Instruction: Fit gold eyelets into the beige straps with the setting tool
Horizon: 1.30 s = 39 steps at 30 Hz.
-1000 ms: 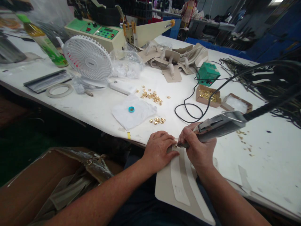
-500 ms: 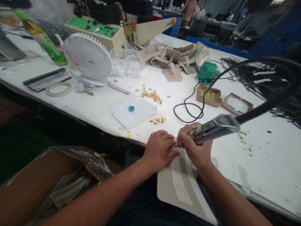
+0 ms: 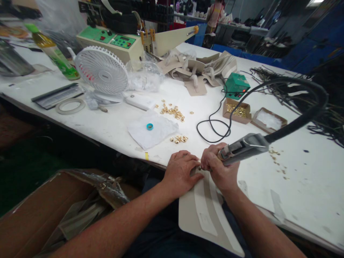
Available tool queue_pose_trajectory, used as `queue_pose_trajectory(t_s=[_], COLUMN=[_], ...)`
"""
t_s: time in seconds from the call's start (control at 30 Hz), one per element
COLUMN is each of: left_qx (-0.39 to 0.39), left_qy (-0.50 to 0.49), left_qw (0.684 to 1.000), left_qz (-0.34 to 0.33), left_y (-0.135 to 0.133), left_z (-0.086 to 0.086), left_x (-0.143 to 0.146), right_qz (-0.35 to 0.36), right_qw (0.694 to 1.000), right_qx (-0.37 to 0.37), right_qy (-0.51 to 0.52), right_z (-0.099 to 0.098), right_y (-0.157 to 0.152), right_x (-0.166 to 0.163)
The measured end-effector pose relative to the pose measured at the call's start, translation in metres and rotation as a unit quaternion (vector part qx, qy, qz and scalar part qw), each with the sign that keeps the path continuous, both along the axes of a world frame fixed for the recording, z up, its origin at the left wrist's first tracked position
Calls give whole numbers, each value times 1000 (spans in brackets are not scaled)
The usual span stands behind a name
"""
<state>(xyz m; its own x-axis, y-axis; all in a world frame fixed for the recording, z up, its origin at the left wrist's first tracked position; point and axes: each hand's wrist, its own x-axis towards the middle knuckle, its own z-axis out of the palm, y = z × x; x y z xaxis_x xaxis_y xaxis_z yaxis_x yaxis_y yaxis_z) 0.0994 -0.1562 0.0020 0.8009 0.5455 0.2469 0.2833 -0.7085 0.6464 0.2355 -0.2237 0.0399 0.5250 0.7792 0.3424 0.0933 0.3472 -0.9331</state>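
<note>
Factory workshop: control-panel machine [image 3: 118,41], scattered gold eyelets [image 3: 172,110] (boxed too), long worktable [image 3: 309,186].

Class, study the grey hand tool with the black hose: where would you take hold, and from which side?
I would grip the grey tool at its narrow front end, pen-like, from the right, as the right hand does. Its black hose leaves the rear and arches rightward, while the front points left at the beige panel.

White worktable [image 3: 309,186] ran right across. Dark green floor [image 3: 24,168] lay at nine o'clock and a far bench [image 3: 242,30] stood at twelve. Blue partitions [image 3: 330,36] closed off two o'clock, and a ceiling light [image 3: 315,1] glared at one.
</note>
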Motion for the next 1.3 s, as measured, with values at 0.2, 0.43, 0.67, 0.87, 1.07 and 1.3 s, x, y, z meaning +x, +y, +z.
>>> queue_pose_trajectory(t_s=[0.2,0.43,0.67,0.87,1.07,1.3], left_qx=[1,2,15,18,-8,-115], left_qy=[1,14,24,26,27,5], left_qw=[1000,1000,999,997,995,989], left_qz=[1,14,33,65,92,91], left_y=[-1,-6,-8,-8,-11,-21], left_z=[2,7,10,11,15,33], left_x=[0,-1,0,4,9,11], right_qz=[-4,-26,-133,-116,-139,-182], right_qw=[1000,997,982,851,783,887], right_qx=[-19,-72,-137,-353,-389,-202], right_qy=[-11,6,-7,-371,-466,-372], right_z=[2,2,28,21,-17,-26], right_y=[-3,-5,-29,-67,-91,-112], right_x=[-1,3,37,84,95,59])
